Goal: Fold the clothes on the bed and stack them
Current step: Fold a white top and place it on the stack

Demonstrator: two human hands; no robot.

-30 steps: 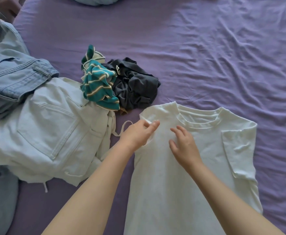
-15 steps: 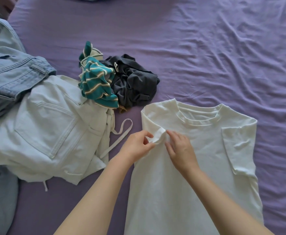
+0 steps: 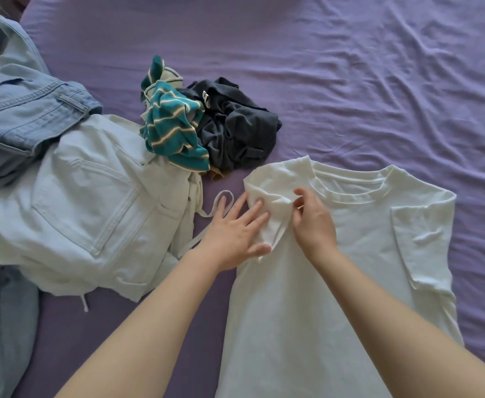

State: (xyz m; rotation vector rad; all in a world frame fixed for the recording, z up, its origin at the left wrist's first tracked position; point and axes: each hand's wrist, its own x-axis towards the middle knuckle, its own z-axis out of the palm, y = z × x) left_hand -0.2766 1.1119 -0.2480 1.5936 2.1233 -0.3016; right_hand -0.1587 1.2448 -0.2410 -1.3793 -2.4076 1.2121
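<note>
White tee (image 3: 336, 268) lies flat at 5 o'clock on the bed (image 3: 379, 81). L hand (image 3: 235, 228) is spread flat, pressing the folded-in sleeve (image 3: 267, 196); R hand (image 3: 313, 219) pinches the sleeve's bunched cloth w/ curled fingers. Risk: the bunch gets pressed into a crease, or the sleeve springs out on release. Dark top (image 3: 235, 124) at 11 has a small tag, unreadable.

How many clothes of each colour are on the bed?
White: 1, the white T-shirt
Pale, nearly white denim: 1, the pale jeans
Blue: 1, the blue denim piece
Teal striped: 1, the striped top
Dark grey: 1, the dark garment
Total: 5
</note>
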